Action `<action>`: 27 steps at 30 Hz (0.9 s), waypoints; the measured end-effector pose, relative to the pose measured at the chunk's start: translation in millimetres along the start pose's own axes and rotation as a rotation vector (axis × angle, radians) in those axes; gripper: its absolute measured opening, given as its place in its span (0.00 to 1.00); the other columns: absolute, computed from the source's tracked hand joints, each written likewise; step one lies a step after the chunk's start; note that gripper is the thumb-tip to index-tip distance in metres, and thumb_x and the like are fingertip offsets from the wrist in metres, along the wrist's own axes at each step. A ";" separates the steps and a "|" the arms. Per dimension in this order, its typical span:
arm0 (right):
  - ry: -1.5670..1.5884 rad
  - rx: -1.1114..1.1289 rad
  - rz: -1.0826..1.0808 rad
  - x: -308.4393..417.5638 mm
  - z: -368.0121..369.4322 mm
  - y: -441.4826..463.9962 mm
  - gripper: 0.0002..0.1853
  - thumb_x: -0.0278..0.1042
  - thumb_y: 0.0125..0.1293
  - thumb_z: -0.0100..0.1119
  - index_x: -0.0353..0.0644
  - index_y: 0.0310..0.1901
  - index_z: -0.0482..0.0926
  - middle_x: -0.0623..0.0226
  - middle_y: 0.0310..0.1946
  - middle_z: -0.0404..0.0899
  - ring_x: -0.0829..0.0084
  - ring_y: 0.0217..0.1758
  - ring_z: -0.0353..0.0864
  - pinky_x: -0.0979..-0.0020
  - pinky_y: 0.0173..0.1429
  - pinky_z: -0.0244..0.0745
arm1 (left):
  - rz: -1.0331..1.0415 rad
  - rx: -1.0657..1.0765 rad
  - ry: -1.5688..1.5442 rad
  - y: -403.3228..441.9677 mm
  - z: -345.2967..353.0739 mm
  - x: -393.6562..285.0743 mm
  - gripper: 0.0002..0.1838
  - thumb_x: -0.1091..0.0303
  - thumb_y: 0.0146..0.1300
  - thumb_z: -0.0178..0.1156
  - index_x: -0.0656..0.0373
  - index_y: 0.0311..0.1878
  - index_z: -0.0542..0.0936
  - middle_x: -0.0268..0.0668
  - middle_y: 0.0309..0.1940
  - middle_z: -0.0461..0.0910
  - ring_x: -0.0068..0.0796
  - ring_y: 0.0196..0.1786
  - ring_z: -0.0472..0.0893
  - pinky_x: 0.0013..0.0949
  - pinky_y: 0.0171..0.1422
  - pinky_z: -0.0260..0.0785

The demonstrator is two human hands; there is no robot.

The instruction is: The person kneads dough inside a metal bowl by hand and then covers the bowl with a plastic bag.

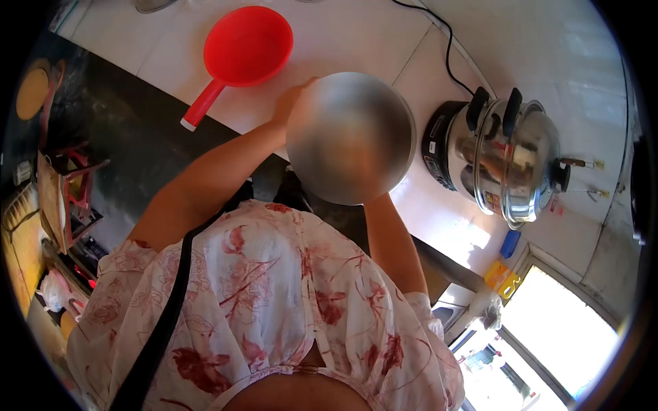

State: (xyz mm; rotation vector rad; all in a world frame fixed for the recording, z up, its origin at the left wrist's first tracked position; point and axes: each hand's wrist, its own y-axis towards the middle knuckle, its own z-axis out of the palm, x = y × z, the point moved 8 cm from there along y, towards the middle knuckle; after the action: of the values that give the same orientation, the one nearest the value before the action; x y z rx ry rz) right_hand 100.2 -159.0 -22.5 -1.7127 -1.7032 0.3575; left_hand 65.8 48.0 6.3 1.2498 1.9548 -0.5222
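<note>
Nearest me, the floral shirt (274,294) fills the bottom of my view, crossed by a black strap (161,329). Both arms reach to the metal bowl (322,144), which covers a stretch of the front edge of the white counter (157,51). The left hand (289,106) is clasped on the bowl's left side, some fingers hidden by it. The right forearm (394,240) runs up to the lower rim; the bowl's middle is blurred, so I can't tell whether the right hand is inside or behind, open or closed.

Past the bowl I have bare counter at its upper left, where the red dipper (250,48) lies with its handle tip over the edge. To the right, the gap to the steel pot (517,157) is narrow; a black cord (449,41) runs behind it. A metal thing at the top is cut off. Farther off, the window (555,329) glares white.
</note>
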 end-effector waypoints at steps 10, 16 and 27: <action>-0.154 -0.583 -0.560 65.0 1.7 7.0 0.21 0.52 0.60 0.57 0.45 0.47 0.78 0.59 0.52 0.76 0.53 0.53 0.75 0.56 0.55 0.71 | 0.020 0.050 -0.040 -1.4 -1.9 -5.1 0.14 0.66 0.60 0.58 0.55 0.50 0.75 0.50 0.28 0.79 0.55 0.34 0.79 0.50 0.37 0.70; -0.176 -0.499 -0.885 77.6 6.2 2.8 0.09 0.40 0.56 0.60 0.45 0.25 0.76 0.63 0.33 0.76 0.57 0.43 0.76 0.55 0.48 0.72 | 0.051 -0.029 -0.061 -1.3 -2.9 -4.2 0.13 0.67 0.61 0.57 0.58 0.49 0.75 0.50 0.27 0.79 0.56 0.33 0.78 0.50 0.36 0.69; -0.194 -0.531 -0.922 97.0 7.6 18.4 0.10 0.38 0.52 0.59 0.44 0.20 0.72 0.64 0.27 0.73 0.57 0.33 0.77 0.55 0.35 0.74 | -0.032 0.075 -0.101 -4.6 -1.0 -5.3 0.13 0.69 0.61 0.57 0.59 0.49 0.74 0.50 0.26 0.77 0.54 0.31 0.78 0.48 0.33 0.69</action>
State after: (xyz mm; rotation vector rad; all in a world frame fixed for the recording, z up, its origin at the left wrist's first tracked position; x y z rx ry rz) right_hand 119.7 -62.3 -13.7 -1.0220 -2.6702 -0.3997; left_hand 62.6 43.5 10.8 1.2165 1.8881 -0.6675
